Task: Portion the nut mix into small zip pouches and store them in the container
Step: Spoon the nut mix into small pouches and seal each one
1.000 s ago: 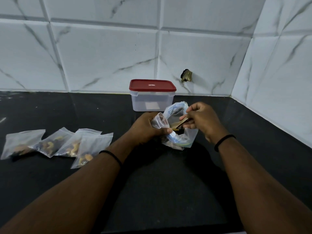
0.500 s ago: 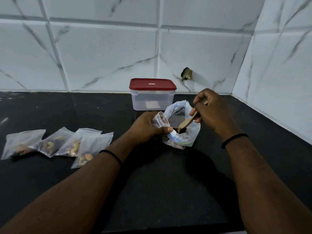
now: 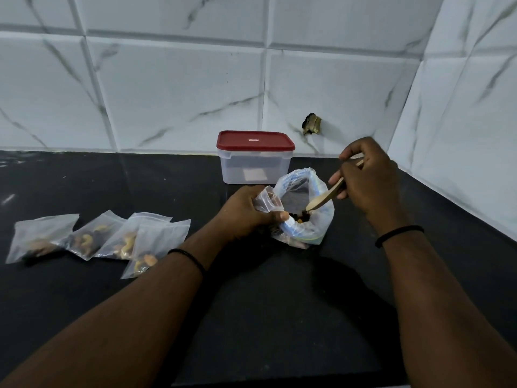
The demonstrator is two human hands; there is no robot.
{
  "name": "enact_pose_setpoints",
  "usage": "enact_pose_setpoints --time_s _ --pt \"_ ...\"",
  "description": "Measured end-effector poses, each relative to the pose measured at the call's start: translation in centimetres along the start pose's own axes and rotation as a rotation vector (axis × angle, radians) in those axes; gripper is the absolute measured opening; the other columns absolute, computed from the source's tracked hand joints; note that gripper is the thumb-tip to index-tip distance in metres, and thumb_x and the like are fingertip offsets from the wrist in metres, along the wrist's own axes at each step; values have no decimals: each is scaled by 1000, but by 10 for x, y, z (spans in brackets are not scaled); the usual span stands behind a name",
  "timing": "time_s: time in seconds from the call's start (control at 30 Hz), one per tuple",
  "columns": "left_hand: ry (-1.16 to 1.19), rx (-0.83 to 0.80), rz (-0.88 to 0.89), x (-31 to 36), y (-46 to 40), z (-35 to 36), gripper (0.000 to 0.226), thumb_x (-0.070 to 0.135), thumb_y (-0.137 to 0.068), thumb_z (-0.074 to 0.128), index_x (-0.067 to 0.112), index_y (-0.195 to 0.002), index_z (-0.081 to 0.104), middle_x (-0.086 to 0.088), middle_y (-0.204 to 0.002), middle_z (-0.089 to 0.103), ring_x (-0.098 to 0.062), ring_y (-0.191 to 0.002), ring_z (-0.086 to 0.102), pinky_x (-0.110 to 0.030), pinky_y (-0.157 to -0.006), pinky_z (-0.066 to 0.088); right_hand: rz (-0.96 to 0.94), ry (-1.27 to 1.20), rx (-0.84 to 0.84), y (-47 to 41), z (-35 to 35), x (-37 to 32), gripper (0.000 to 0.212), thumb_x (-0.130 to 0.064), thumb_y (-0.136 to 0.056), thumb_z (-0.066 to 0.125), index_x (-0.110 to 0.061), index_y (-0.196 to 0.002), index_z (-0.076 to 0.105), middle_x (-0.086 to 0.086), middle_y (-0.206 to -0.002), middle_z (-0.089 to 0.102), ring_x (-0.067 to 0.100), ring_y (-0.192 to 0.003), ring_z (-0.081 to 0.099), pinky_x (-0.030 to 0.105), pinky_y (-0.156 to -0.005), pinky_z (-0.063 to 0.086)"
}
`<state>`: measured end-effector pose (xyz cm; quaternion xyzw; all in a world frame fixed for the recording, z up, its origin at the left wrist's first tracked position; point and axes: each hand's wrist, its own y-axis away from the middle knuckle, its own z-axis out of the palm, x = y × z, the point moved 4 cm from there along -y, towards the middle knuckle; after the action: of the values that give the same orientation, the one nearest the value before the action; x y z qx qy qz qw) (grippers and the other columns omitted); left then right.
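Right hand (image 3: 366, 180) pinching pale wooden spoon (image 3: 324, 198), bowl angled down-left into clear nut-mix bag (image 3: 313, 228); left hand (image 3: 246, 214) gripping empty small clear zip pouch (image 3: 265, 203) just left.

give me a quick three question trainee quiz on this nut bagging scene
1. True or false: the red lid is on the clear plastic container.
2. How many filled small clear zip pouches lie on the black counter?
3. Which hand holds the wooden spoon? A) left hand B) right hand

Key:
1. True.
2. Four, at the left, overlapping.
3. B. The spoon's tip dips into the large clear nut bag, while the left hand's fingers hold an empty small pouch at its rim.
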<state>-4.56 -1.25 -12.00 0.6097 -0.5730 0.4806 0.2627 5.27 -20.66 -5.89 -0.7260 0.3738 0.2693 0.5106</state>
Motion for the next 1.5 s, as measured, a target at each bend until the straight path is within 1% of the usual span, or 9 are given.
enact_pose_setpoints --time_s 0.1,0.23,0.43,0.6,0.7,0.87,1.1,1.27,1.5 --pt "-6 9 17 0 -1 0 21 27 -78 83 32 -88 65 9 -85 73 1 -78 68 -9 -68 52 -28 6 32 4 -3 -6 22 1 -90 47 -15 -103 51 8 -71 69 11 -47 63 25 -44 50" --pt "-3 7 15 -3 -1 0 22 28 -77 84 30 -92 68 6 -89 75 -6 -83 70 -18 -75 56 24 40 -69 3 7 -1 22 -1 -90 46 -20 -101 46 11 -78 67 3 -40 58 21 -37 43" --pt "12 1 7 -1 0 1 23 26 -77 84 29 -93 68 4 -90 75 -6 -83 70 -11 -69 53 67 88 -145 6 24 5 19 -2 -92 45 -17 -103 45 12 -90 67 13 -41 61 23 -38 46" --pt "30 -2 7 2 1 2 22 22 -78 83 24 -94 68 -1 -91 75 -9 -82 70 -10 -66 52 157 -41 -89 6 35 17 11 -3 -96 46 -12 -103 48 15 -97 65 20 -51 68 26 -43 53" --pt "36 -16 -8 1 1 1 23 23 -79 83 29 -94 67 4 -92 75 -5 -83 70 -9 -66 52 187 -128 -45 3 38 24 7 -6 -99 51 -11 -103 48 17 -98 66 23 -71 71 27 -51 58" --pt "26 -22 -14 -1 -1 2 23 25 -79 82 31 -95 66 7 -91 74 -1 -83 69 -7 -64 49 113 -112 12 -4 31 26 12 -3 -100 50 -14 -104 49 13 -98 67 18 -83 71 26 -55 60" --pt "21 -23 -11 -3 -2 2 26 25 -79 82 30 -101 67 7 -95 75 -1 -85 70 -9 -68 51 50 44 -180 -5 44 31 23 -2 -97 48 -25 -99 53 4 -95 71 15 -82 72 39 -69 63" --pt "-5 -17 -30 -6 -5 1 31 29 -78 82 28 -106 67 8 -97 75 0 -87 70 -12 -72 51 198 -94 -240 -1 45 31 21 1 -94 45 -19 -95 52 8 -87 73 23 -79 74 33 -66 63" --pt "16 -10 -40 -10 -7 1 33 25 -78 83 20 -109 70 6 -94 76 -5 -85 71 -15 -70 54 366 -297 -362 8 60 34 10 -1 -100 48 -11 -97 50 21 -94 71 28 -81 72 34 -70 63"
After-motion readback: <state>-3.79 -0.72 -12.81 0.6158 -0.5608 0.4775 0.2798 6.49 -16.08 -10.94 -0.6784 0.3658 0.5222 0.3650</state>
